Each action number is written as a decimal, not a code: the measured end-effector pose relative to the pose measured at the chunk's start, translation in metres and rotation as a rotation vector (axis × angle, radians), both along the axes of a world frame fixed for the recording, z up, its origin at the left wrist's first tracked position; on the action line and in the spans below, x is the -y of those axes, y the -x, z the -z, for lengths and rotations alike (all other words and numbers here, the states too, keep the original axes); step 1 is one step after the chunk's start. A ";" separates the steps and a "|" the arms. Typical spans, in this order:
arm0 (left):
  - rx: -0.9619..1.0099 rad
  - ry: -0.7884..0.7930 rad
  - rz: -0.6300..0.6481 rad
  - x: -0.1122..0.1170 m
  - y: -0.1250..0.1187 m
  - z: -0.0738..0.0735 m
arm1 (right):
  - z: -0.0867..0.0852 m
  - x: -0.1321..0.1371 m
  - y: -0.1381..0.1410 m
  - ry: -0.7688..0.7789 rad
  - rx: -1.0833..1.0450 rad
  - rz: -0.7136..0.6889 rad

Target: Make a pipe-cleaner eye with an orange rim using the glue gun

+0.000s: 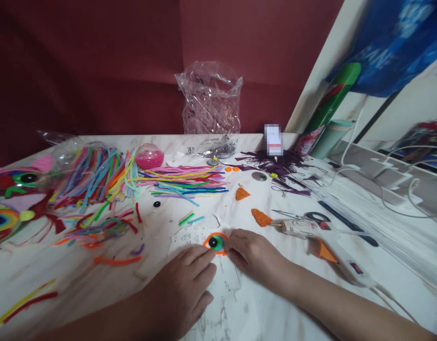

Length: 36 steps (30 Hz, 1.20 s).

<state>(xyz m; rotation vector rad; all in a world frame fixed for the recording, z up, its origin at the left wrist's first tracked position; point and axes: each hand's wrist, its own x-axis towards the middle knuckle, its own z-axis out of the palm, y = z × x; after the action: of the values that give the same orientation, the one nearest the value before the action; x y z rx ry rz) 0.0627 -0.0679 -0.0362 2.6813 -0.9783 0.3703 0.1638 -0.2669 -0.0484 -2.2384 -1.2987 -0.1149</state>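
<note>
A small round felt eye (pixel 216 242), orange outside, green within and black at the centre, lies on a sheet of white paper (pixel 225 284) on the marble table (pixel 79 284). My left hand (pixel 184 289) rests flat on the paper, its fingertips touching the eye's lower left rim. My right hand (pixel 252 255) comes in from the right, its fingers curled and pressed against the eye's right edge. A white glue gun (pixel 310 232) with an orange trigger lies just right of my right hand.
Piles of coloured felt strips (pixel 140 180) cover the left and centre. Felt creature faces (pixel 12 199) lie at far left. Orange felt pieces (pixel 261 217), scissors (pixel 310 217), purple thread (pixel 278 166), a pink dome (pixel 149 156) and a clear bag (pixel 211 99) are beyond.
</note>
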 end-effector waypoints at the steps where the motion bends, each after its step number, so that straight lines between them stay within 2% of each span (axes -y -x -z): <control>1: 0.006 -0.006 0.000 0.000 0.000 0.000 | -0.002 0.001 -0.001 -0.018 -0.036 -0.012; 6: 0.019 -0.020 0.010 0.001 -0.001 -0.002 | -0.014 0.007 -0.005 -0.072 -0.327 -0.090; 12: -0.010 0.011 -0.011 0.001 -0.001 0.007 | -0.013 0.011 -0.010 -0.085 -0.535 0.062; 27: 0.011 -0.028 -0.007 0.001 -0.002 0.003 | -0.009 0.009 -0.008 -0.092 -0.432 0.112; 36: 0.008 -0.123 0.011 -0.001 -0.002 0.008 | -0.010 0.008 -0.001 -0.132 -0.314 -0.015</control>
<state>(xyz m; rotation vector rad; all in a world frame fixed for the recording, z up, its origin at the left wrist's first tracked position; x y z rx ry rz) 0.0647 -0.0666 -0.0442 2.7850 -1.0497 0.3282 0.1645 -0.2748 -0.0382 -2.0365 -1.1044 0.1474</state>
